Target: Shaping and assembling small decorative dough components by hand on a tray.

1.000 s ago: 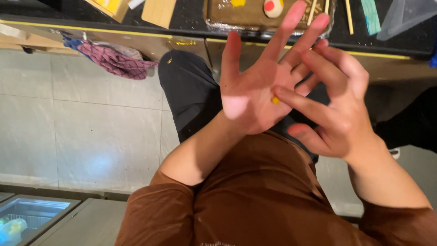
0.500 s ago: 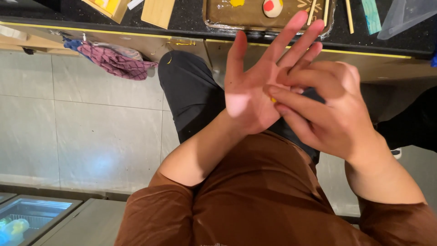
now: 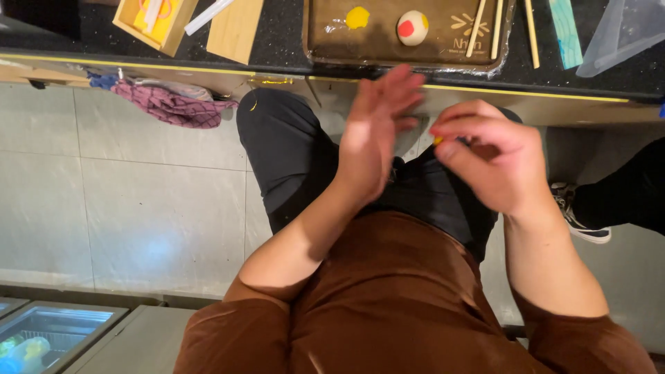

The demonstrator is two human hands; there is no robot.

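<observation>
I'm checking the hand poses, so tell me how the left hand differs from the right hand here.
The left hand is open, fingers stretched out and blurred; the right hand is curled, fingertips pinched together. The left hand holds nothing that shows; the right hand pinches a small yellow piece. The left hand reaches nearer the brown tray; the right hand sits lower. Both are bare, over the lap, with brown sleeves.

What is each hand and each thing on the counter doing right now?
Left hand: open, fingers spread, blurred, holding nothing.
Right hand: fingertips pinched on a tiny yellow bit.
Brown tray: flat on the counter, wrapped in clear film.
Yellow lump: lying on the tray.
White ball: resting on the tray, red spot showing.
Pink cloth: crumpled, hanging below the counter edge.
</observation>
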